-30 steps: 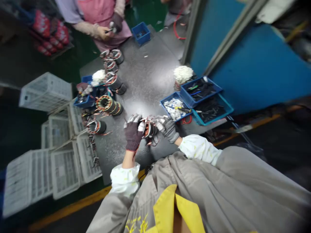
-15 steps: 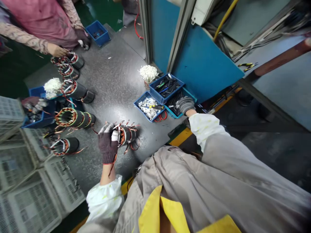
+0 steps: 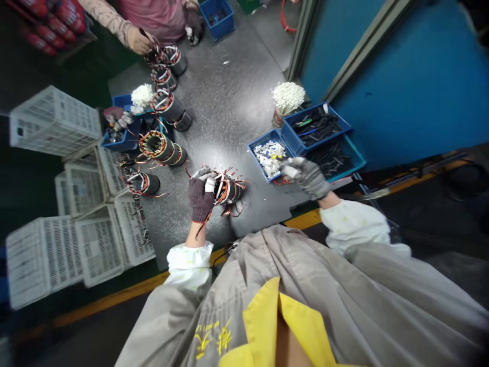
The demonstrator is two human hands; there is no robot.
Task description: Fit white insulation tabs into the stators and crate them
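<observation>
My left hand (image 3: 201, 198), in a dark purple knitted glove with pale fingertips, is closed on the near-left end of a motor stator (image 3: 229, 189). The stator lies on its side on the grey tabletop, its copper and red wire leads sticking out. My right hand (image 3: 307, 177), in a grey glove, hovers at the right edge of a blue tray (image 3: 250, 148) of white plastic pieces (image 3: 269, 155). Its fingers are drawn together; whatever they hold, if anything, is hidden. Behind that hand, a teal tray (image 3: 357, 160) contains black sleeve-like pieces (image 3: 330, 158).
A blue bin (image 3: 292, 137) of black pieces and a bundle of white-tipped sticks (image 3: 287, 97) stand nearby. Several stators (image 3: 162, 148) line the table's left. White plastic crates (image 3: 99, 244) are stacked left. A co-worker's hand (image 3: 139, 41) touches stators across the table. A blue panel (image 3: 412, 97) borders the right.
My right hand has come out of the teal tray and moved left to the tray of white pieces. My left hand stays on the stator. The camera view has shifted left.
</observation>
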